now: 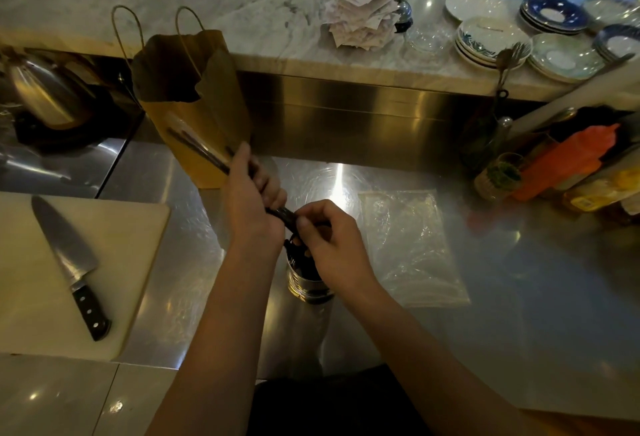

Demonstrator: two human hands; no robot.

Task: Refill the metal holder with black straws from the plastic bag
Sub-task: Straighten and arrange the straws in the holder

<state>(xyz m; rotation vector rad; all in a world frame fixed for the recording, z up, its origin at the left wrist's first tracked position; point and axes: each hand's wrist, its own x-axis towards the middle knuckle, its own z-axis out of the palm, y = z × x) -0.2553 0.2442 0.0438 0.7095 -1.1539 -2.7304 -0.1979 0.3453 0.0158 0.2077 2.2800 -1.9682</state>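
Steel counter (519, 297) lies bare right of the metal holder (309, 285); a cutting board (131, 262) crowds its left. Both hands, left hand (251, 207) and right hand (329, 241), grip the black straws (284, 216) above it, tilted, their ends entering the holder.

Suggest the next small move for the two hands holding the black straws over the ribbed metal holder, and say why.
Probably tip the bundle of black straws upright and lower it into the ribbed metal holder. The left hand grips the bundle aslant, the right hand pinches its lower end just above the holder's mouth, which already holds some straws.
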